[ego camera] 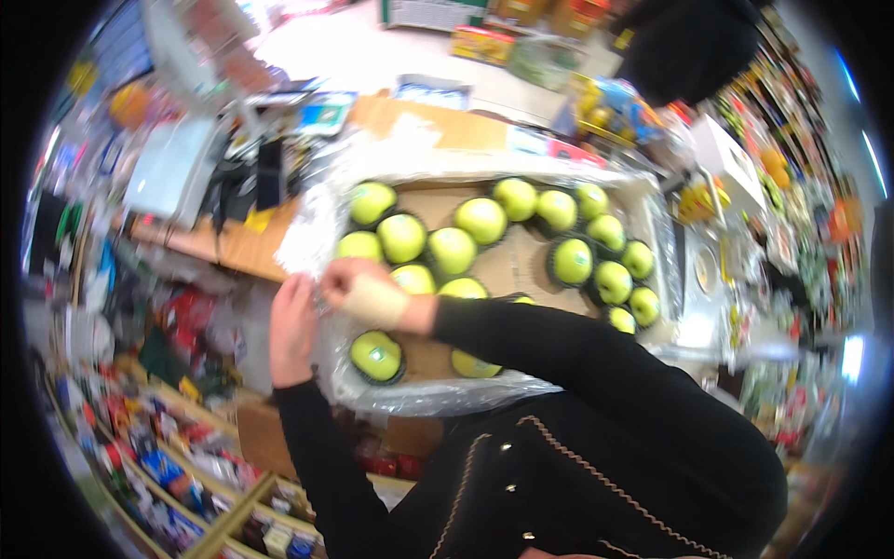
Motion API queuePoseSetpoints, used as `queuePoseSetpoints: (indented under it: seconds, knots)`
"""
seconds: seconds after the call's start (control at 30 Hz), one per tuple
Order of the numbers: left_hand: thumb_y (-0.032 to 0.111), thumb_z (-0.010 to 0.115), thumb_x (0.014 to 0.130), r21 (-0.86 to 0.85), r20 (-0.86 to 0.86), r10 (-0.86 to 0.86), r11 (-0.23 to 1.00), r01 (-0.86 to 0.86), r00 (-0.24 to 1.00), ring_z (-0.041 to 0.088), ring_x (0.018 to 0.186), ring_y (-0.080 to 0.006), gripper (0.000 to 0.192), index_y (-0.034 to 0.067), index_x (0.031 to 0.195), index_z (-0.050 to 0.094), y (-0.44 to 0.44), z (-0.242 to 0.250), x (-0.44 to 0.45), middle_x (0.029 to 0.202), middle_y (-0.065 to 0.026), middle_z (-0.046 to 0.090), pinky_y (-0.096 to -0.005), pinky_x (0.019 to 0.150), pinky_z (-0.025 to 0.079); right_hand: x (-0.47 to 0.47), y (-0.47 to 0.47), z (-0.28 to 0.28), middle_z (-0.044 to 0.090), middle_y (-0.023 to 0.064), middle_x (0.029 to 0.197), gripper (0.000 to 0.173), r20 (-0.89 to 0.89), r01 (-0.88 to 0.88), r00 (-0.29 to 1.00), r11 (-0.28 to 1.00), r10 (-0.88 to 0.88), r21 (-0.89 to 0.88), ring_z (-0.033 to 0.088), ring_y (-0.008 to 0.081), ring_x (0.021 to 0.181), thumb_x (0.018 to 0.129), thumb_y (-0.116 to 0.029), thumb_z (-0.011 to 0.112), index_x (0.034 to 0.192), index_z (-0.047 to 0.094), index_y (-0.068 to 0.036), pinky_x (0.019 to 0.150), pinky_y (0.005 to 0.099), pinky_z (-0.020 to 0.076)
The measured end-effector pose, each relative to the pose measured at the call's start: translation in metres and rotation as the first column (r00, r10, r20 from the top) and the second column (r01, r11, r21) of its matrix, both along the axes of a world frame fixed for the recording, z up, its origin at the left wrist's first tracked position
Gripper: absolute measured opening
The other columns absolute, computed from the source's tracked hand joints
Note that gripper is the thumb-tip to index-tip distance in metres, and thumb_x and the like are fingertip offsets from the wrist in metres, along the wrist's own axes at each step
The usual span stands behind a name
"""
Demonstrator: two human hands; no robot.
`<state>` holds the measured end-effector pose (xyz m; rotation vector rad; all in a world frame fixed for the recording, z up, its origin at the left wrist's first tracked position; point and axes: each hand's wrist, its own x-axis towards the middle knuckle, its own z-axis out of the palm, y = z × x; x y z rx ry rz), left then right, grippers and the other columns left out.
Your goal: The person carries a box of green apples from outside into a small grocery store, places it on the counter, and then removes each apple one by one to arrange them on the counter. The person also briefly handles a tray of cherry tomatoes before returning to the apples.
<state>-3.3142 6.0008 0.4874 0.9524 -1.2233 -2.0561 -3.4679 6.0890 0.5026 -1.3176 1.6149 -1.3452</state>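
Observation:
A shallow cardboard box (520,262), lined with white foam and clear plastic, lies in front of me. Several green apples (403,237) sit in it, many in black netting sleeves and some bearing stickers. At the box's left edge my right hand (367,293), with a beige wrap around the wrist, is curled closed at the crinkled plastic liner (307,237). Just left of it, my left hand (293,328) is raised at the same edge, fingers together. Motion blur hides whether its fingertips pinch the plastic. My right forearm covers some apples.
Left of the box, a wooden counter (262,241) bears a dark phone-like device (270,175) and a pale machine (171,168). A metal scale (702,272) stands at the right. Stocked shelves (174,447) run below left. A person in dark clothing (688,49) is at the top right.

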Motion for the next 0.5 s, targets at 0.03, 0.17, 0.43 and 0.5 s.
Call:
queuePoseSetpoints:
  seconds: [0.03, 0.17, 0.43, 0.5]
  knots:
    - [0.017, 0.056, 0.099, 0.075, -0.064, -0.029, 0.997, 0.034, 0.998, 0.056, 0.091, -0.0075, 0.020, 0.002, 0.111, 0.058, 0.003, 0.002, 0.002, 0.100, -0.0007, 0.060, -0.0239, 0.071, 0.046, 0.005, -0.004, 0.000, 0.063, 0.0152, 0.075, 0.015, -0.089, 0.055, 0.995, 0.998, -0.052, 0.030, 0.062, 0.0310, 0.071, 0.082, -0.019, 0.064, 0.080, 0.064, -0.004, 0.066, 0.0391, 0.0500]
    - [0.009, 0.058, 0.096, 0.041, -0.049, -0.079, 0.996, 0.081, 0.996, 0.059, 0.081, -0.0103, 0.010, 0.005, 0.105, 0.057, 0.004, 0.001, 0.008, 0.095, -0.0029, 0.063, -0.0251, 0.070, 0.048, 0.008, -0.008, 0.005, 0.063, 0.0179, 0.079, 0.015, -0.189, 0.093, 0.978, 0.995, -0.085, 0.032, 0.061, 0.0382, 0.077, 0.077, -0.020, 0.062, 0.078, 0.064, -0.005, 0.067, 0.0450, 0.0493]
    - [0.000, 0.062, 0.091, 0.080, -0.005, 0.038, 0.996, -0.038, 0.999, 0.057, 0.075, -0.0096, 0.015, 0.005, 0.104, 0.056, -0.019, -0.020, 0.011, 0.090, -0.0028, 0.062, -0.0212, 0.066, 0.047, 0.000, 0.000, 0.013, 0.063, 0.0172, 0.088, 0.013, -0.465, -0.006, 0.885, 1.000, -0.005, -0.023, 0.063, 0.0384, 0.081, 0.080, -0.015, 0.058, 0.081, 0.062, -0.003, 0.068, 0.0448, 0.0511]
    - [-0.001, 0.060, 0.091, 0.043, -0.067, 0.060, 0.997, -0.057, 0.996, 0.057, 0.075, -0.0091, 0.016, 0.006, 0.105, 0.056, -0.027, -0.029, 0.014, 0.091, -0.0022, 0.062, -0.0208, 0.066, 0.047, -0.009, 0.010, 0.022, 0.063, 0.0166, 0.090, 0.013, -0.489, -0.052, 0.869, 0.997, 0.073, 0.056, 0.064, 0.0381, 0.082, 0.081, -0.015, 0.058, 0.084, 0.062, -0.003, 0.068, 0.0446, 0.0517]
